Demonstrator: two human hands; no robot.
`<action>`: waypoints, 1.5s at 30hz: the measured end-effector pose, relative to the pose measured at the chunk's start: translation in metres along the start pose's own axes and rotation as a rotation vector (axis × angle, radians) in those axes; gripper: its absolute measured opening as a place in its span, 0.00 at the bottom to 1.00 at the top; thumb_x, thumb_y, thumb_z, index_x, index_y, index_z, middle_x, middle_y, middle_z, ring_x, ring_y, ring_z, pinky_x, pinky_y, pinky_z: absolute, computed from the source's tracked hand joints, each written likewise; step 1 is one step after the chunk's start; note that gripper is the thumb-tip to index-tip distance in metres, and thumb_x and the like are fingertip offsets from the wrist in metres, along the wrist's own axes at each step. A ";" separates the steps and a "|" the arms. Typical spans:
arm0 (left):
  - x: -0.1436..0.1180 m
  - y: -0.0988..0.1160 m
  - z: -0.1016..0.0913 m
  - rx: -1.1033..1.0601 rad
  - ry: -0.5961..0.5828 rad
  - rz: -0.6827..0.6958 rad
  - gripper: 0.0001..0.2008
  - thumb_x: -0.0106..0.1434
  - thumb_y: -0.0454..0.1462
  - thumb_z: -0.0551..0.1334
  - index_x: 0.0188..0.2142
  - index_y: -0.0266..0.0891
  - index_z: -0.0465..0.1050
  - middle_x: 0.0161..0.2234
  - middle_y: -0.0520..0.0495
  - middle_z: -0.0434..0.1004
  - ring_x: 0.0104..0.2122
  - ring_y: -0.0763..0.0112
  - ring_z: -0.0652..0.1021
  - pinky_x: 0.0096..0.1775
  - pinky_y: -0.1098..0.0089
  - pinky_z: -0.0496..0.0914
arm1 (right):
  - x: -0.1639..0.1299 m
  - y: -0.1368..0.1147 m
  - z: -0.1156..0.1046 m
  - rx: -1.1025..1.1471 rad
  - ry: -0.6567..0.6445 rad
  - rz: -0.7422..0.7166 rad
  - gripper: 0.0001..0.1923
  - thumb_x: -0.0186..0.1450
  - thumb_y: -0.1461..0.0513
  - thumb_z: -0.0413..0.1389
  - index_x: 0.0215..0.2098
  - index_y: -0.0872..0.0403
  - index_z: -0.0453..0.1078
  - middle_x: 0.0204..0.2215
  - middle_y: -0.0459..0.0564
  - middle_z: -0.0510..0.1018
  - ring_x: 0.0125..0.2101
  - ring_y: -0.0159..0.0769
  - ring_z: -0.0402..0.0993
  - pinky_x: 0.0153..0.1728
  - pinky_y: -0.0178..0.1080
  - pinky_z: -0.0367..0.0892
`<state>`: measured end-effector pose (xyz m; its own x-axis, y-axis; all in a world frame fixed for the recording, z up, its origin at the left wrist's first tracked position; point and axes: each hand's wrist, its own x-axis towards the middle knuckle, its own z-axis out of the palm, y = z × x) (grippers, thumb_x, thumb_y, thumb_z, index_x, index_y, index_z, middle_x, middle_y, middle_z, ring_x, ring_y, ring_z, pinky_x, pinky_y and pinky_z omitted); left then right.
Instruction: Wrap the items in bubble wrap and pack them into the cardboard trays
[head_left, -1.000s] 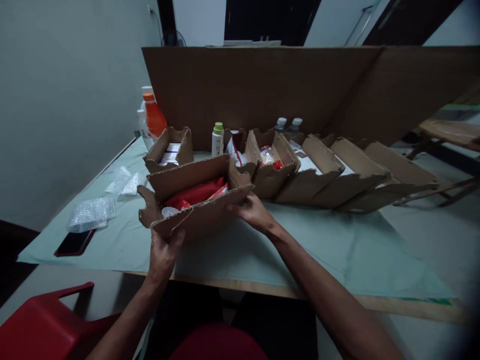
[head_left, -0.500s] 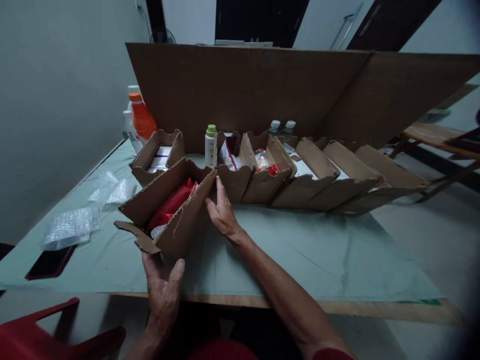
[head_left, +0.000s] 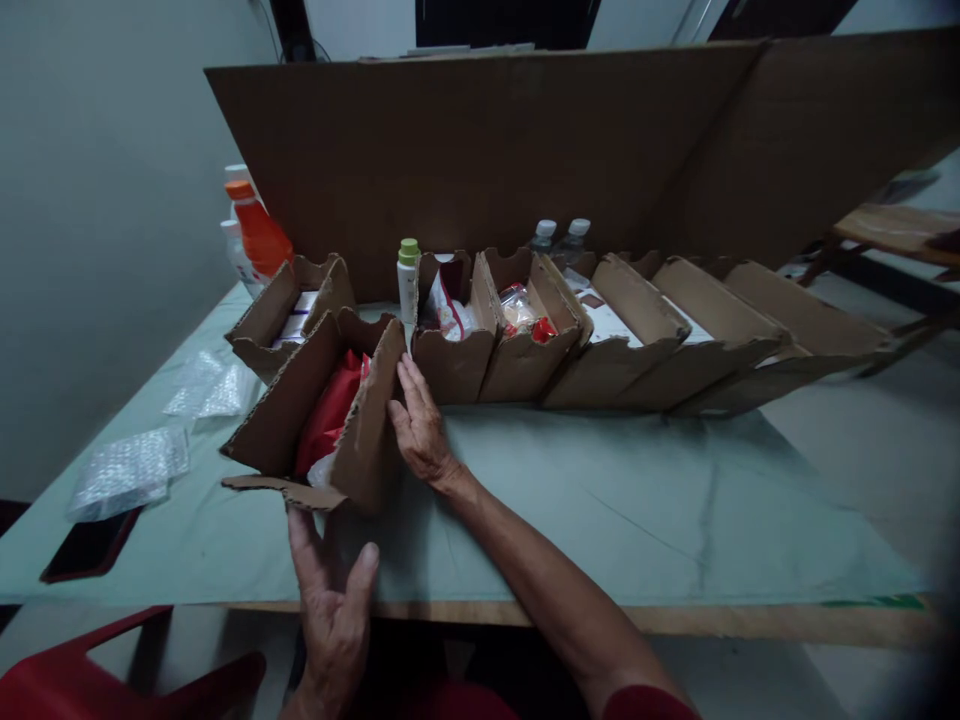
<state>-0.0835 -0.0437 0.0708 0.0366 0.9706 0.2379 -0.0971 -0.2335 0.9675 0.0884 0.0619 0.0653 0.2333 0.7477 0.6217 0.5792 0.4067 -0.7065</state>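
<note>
The right hand (head_left: 418,430) lies flat, fingers straight, against the right wall of a cardboard tray (head_left: 366,430) holding a red packet (head_left: 328,412). The left hand (head_left: 330,600) is spread open just under the tray's loose front flap, gripping nothing. The tray sits on a green-covered table (head_left: 600,500), left of a row of similar trays (head_left: 600,350).

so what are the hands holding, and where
Nothing is gripped. The right hand lies flat against the cardboard box's right wall; the left hand is open below its flap.
</note>
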 end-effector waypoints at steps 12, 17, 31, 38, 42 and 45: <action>0.072 -0.037 0.069 0.295 -0.085 0.067 0.44 0.65 0.46 0.63 0.74 0.43 0.42 0.76 0.44 0.31 0.74 0.57 0.38 0.72 0.55 0.40 | -0.032 0.056 -0.002 0.118 0.200 0.433 0.14 0.67 0.58 0.48 0.43 0.52 0.73 0.40 0.51 0.81 0.42 0.39 0.77 0.47 0.40 0.71; 0.112 -0.047 0.101 0.315 -0.082 0.081 0.42 0.67 0.48 0.59 0.73 0.37 0.43 0.76 0.40 0.30 0.74 0.59 0.37 0.71 0.55 0.38 | -0.030 0.056 -0.004 0.124 0.190 0.501 0.14 0.65 0.57 0.50 0.42 0.51 0.74 0.39 0.50 0.82 0.39 0.40 0.77 0.46 0.40 0.71; 0.180 -0.011 0.002 0.660 0.126 0.444 0.36 0.59 0.38 0.64 0.67 0.40 0.59 0.75 0.38 0.35 0.74 0.52 0.41 0.71 0.51 0.41 | -0.025 0.057 -0.004 0.170 0.127 0.540 0.16 0.64 0.52 0.48 0.34 0.51 0.74 0.30 0.50 0.82 0.32 0.41 0.78 0.36 0.39 0.70; 0.267 0.028 -0.044 1.048 -0.159 0.544 0.05 0.54 0.35 0.66 0.32 0.42 0.81 0.68 0.41 0.63 0.73 0.40 0.46 0.68 0.37 0.42 | -0.023 0.059 -0.005 0.140 0.100 0.530 0.17 0.63 0.52 0.49 0.34 0.52 0.75 0.29 0.50 0.82 0.32 0.42 0.79 0.36 0.40 0.70; 0.237 0.034 -0.060 1.052 -0.139 0.644 0.04 0.57 0.35 0.65 0.26 0.44 0.78 0.68 0.48 0.64 0.73 0.43 0.48 0.67 0.35 0.41 | -0.023 0.060 -0.005 0.134 0.092 0.521 0.16 0.63 0.52 0.49 0.34 0.51 0.75 0.29 0.50 0.82 0.32 0.41 0.79 0.36 0.39 0.70; 0.193 0.047 -0.068 1.049 -0.141 0.712 0.05 0.58 0.35 0.65 0.26 0.44 0.78 0.67 0.50 0.65 0.72 0.44 0.51 0.67 0.34 0.43 | -0.022 0.059 -0.005 0.139 0.083 0.512 0.16 0.64 0.52 0.49 0.33 0.51 0.75 0.30 0.49 0.82 0.32 0.40 0.79 0.36 0.39 0.70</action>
<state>-0.1483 0.1362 0.1564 0.4117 0.6131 0.6743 0.6878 -0.6944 0.2114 0.1216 0.0669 0.0116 0.5233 0.8267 0.2066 0.2675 0.0709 -0.9610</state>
